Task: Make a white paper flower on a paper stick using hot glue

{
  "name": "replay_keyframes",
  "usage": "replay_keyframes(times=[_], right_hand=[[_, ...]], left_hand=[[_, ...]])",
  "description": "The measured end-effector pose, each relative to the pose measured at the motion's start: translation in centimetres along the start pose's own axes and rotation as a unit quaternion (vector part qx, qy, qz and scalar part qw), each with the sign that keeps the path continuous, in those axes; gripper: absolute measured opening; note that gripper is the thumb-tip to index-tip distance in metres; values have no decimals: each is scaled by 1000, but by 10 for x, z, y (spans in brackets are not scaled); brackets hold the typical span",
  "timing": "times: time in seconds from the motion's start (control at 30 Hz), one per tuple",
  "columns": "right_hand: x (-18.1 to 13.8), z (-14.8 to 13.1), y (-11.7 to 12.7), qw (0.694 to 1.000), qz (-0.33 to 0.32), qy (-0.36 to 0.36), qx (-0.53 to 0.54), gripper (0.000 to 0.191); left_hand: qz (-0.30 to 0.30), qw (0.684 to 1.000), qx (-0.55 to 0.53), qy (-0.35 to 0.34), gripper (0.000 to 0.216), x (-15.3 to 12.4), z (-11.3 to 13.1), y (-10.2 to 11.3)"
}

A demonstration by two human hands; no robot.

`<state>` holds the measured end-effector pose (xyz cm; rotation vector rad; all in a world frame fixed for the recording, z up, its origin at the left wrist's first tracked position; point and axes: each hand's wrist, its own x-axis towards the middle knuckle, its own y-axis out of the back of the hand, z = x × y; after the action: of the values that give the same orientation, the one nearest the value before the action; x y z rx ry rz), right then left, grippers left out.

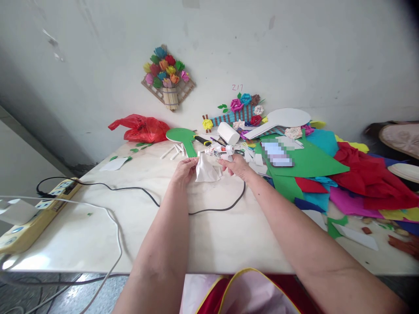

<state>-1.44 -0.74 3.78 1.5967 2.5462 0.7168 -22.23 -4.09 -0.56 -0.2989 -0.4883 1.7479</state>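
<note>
White paper (207, 172): a small folded piece, held just above the desk (209, 235) at its middle, between both hands. Looks thin, light and limp, and probably creases at a touch. Not slippery, not breakable, but easy to crumple or tear. Best taken by pinching the edges or corners, never the flat middle.

Left hand (184, 170): grip closed on the paper's upper left edge, thumb over fingers.
Right hand (236, 166): grip pinched on the right edge, fingertips bent inward. Contact is partly hidden, but it appears to be grasping.

Just behind the paper: a glue gun (218, 151) lying on its side, with a black cord (196, 212) looping across the desk toward a power strip (39, 207) at the left edge. Near the gun are a white roll (228, 133) and a green paddle shape (183, 137).

Farther out: a red bag (141, 128) at the back left and coloured sheets (353, 179) heaped on the right. A paper flower piece (166, 76) hangs on the wall.
</note>
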Motion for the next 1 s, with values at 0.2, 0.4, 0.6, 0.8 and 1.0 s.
replay_keyframes(times=[0.2,0.4,0.6,0.8,1.0], right_hand=[[-1,-2,1,1000,-2,-12,-7,32],[-1,-4,1,1000,-5,-14,-26,32],[1,1,0,1000,-7,-6,-13,28],[1,2,2,999,-27,18,-37,32],[1,1,3,997,-40,22,-57,35]], left_hand=[[1,1000,-3,-3,23,2,-1,2],[6,1000,-10,-8,22,1,-1,1],[10,1000,-16,-10,21,1,-1,1],[21,1000,-14,-13,20,2,-1,1],[22,999,-25,-15,19,3,-2,2]])
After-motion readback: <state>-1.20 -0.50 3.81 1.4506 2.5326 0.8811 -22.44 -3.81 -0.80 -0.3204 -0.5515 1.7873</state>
